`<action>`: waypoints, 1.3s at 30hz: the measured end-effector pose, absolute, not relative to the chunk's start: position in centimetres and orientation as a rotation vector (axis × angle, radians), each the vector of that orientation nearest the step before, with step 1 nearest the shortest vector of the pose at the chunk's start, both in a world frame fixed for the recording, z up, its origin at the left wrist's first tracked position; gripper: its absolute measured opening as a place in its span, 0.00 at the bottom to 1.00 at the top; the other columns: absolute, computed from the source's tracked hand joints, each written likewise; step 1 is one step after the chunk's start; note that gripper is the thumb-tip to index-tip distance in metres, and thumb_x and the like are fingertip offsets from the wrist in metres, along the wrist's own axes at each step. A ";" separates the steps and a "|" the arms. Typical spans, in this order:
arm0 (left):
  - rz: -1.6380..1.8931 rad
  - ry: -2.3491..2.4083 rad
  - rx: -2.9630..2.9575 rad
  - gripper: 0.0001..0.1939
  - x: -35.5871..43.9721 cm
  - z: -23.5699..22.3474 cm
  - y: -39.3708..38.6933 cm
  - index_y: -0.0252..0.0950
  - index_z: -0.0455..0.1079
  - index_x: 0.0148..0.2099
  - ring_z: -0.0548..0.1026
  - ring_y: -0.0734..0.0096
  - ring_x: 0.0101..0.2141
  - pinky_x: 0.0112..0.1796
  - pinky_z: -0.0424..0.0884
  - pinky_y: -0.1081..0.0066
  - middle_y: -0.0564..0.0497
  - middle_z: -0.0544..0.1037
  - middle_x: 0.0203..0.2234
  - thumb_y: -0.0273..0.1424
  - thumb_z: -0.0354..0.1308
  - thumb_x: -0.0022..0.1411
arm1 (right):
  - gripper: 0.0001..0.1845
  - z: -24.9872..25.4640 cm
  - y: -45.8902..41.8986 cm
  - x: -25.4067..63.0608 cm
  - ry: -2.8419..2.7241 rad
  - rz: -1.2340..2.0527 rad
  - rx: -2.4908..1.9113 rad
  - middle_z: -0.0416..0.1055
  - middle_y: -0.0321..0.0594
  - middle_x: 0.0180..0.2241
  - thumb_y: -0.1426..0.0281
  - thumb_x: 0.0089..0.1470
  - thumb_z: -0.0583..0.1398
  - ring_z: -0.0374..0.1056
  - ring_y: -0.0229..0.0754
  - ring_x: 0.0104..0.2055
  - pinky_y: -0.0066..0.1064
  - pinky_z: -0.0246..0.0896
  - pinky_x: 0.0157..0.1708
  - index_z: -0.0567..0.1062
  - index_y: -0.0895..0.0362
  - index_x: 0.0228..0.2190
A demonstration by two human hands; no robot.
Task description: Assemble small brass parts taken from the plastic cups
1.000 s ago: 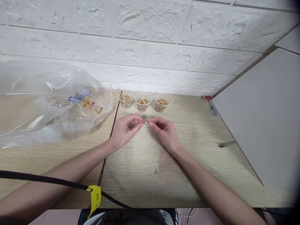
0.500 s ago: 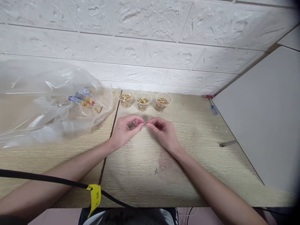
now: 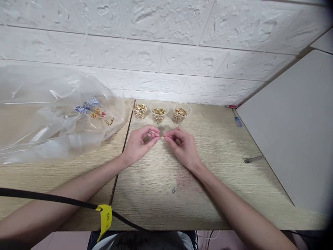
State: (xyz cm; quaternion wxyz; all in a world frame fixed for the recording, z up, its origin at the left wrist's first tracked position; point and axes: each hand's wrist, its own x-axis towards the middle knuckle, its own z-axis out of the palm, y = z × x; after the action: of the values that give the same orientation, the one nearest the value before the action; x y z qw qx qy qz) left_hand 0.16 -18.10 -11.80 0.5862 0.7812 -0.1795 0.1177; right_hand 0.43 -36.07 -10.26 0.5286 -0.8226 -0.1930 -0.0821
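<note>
A thin brass pin [image 3: 162,137] spans the small gap between my two hands, above the wooden table [image 3: 148,194]. My right hand [image 3: 183,147] pinches its right end between thumb and forefinger. The pin's left end meets the fingertips of my left hand [image 3: 139,144], whose thumb and fingers are closed around it; exactly how they grip it is hard to see. Just beyond my hands stand three clear plastic cups of small brass pieces: a left cup [image 3: 139,115], a middle cup [image 3: 158,119] and a right cup [image 3: 179,118].
A large clear plastic bag [image 3: 52,139] covers the left side, with brass pieces [image 3: 109,122] seen at its right end. A small metal part [image 3: 173,190] lies near the front. Screwdrivers [image 3: 237,121] and a metal tool [image 3: 253,159] lie beside the white panel [image 3: 291,125]. A black cable [image 3: 52,198] crosses my left forearm.
My right hand has shifted slightly right, away from my left fingertips. More of the brass pin shows between the hands. My left hand has hardly moved.
</note>
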 end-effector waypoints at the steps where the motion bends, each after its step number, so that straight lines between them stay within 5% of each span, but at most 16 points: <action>1: 0.272 -0.419 1.827 0.07 0.1 -11.8 -18.1 0.34 0.72 0.40 0.76 0.73 0.31 0.35 0.74 0.72 0.49 0.78 0.31 0.29 0.61 0.58 | 0.05 -10.2 -36.1 0.4 -0.463 -0.194 -1.970 0.69 0.37 0.28 0.73 0.54 0.60 0.63 0.36 0.28 0.28 0.58 0.27 0.77 0.58 0.30; 17: 0.427 -0.572 2.016 0.03 -0.3 -11.5 -17.9 0.35 0.67 0.35 0.74 0.77 0.29 0.32 0.71 0.76 0.53 0.76 0.29 0.27 0.59 0.60 | 0.11 -10.7 -36.3 0.3 -0.722 -0.341 -2.118 0.69 0.42 0.31 0.71 0.61 0.54 0.65 0.40 0.31 0.31 0.60 0.30 0.77 0.58 0.32; 39: 0.482 -0.623 2.089 0.06 -0.4 -11.4 -18.1 0.35 0.63 0.33 0.73 0.79 0.27 0.28 0.68 0.81 0.57 0.73 0.26 0.23 0.59 0.59 | 0.06 -11.2 -35.7 0.2 -0.464 -0.215 -2.062 0.68 0.37 0.25 0.74 0.55 0.59 0.61 0.35 0.25 0.27 0.55 0.26 0.77 0.60 0.29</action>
State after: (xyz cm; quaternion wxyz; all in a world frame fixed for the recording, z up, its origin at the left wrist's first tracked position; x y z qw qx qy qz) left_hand -0.40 -18.13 -11.36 0.4388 0.8407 -0.2509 0.1941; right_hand 0.18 -35.69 -11.15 0.4868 -0.8478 -0.1907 -0.0884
